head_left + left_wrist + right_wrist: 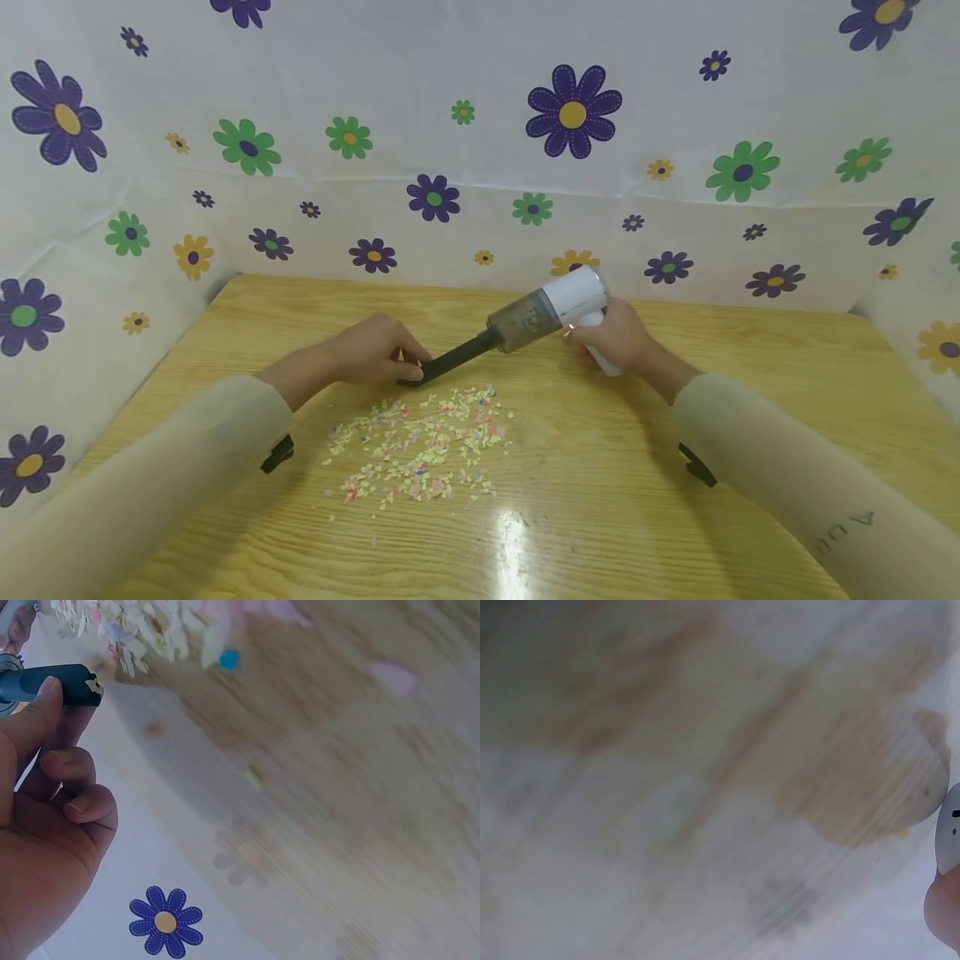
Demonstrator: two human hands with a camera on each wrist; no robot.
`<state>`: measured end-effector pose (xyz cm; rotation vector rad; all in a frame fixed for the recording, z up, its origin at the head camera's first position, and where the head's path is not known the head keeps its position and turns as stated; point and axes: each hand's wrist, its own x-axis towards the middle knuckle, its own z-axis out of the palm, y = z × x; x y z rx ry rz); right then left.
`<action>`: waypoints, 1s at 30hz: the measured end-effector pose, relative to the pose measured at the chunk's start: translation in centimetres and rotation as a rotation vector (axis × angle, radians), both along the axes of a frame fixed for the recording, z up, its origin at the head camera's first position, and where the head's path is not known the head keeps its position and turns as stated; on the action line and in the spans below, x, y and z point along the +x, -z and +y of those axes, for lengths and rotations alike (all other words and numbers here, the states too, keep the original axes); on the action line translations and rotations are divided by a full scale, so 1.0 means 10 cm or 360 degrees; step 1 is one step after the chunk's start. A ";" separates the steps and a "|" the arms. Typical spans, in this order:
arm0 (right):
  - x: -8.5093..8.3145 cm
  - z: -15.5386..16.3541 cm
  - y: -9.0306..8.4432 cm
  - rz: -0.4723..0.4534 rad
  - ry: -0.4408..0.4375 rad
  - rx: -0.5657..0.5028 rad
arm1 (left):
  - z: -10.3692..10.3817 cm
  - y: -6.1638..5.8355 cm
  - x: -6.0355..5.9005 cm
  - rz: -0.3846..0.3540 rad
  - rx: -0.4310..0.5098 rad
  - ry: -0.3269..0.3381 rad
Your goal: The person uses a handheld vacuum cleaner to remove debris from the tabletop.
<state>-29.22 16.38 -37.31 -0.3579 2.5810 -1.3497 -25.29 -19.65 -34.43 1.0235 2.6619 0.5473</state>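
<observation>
A white handheld vacuum cleaner (576,293) with a see-through dust cup (525,321) and a black nozzle (457,357) is held above the table, tilted down to the left. My right hand (618,337) grips its white handle. The thumb and a finger of my left hand (378,348) pinch the nozzle near its tip; in the left wrist view a pale scrap sticks at the nozzle's end (91,684). Just in front of the nozzle, small paper scraps (427,446), mostly pale yellow with some pink and blue, lie scattered. Only a bit of the right hand (943,907) shows in the right wrist view.
The wooden table (600,517) carries the scraps left of its middle. A white cloth (465,50) printed with flowers hangs behind the table and along its sides. Black straps (279,454) show under both sleeves.
</observation>
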 end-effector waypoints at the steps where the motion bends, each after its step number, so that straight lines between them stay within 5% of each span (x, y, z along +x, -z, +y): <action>1: 0.00 0.02 0.00 0.0003 0.0001 0.0005 | 0.02 0.00 0.00 -0.0004 -0.0001 -0.0002; 30: 0.15 0.55 -0.01 0.0000 0.0088 -0.0018 | 0.53 0.03 -0.05 -0.0025 0.0028 0.0161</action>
